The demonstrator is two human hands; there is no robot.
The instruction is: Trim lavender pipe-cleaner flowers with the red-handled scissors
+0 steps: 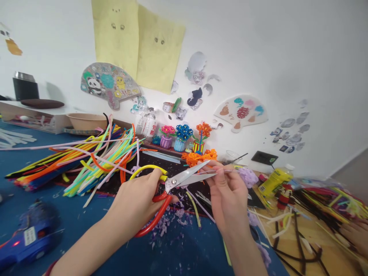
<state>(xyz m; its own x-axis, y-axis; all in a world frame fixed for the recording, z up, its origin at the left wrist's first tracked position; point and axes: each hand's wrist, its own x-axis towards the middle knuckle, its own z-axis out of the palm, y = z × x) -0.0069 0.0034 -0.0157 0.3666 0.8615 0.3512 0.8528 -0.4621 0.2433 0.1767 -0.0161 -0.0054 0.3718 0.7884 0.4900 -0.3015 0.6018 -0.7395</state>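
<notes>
My left hand [135, 203] grips a pair of steel scissors [178, 182] with red and yellow looped handles, and their blades stand open. My right hand [227, 195] pinches a thin, pale lilac pipe cleaner [227, 172] between thumb and fingers, just beside the blade tips. A purple fuzzy tuft [247, 177] sits past my right fingertips. Purple clippings [166, 222] lie scattered on the blue mat [184, 253] below my hands.
Large bundles of multicoloured pipe cleaners [86, 161] lie left of my hands, and a blue glue gun [33, 237] rests at lower left. A yellow bottle [276, 180] and more loose stems [324, 203] are on the wooden table [322, 245] to the right. Pipe-cleaner flowers [184, 132] stand against the wall.
</notes>
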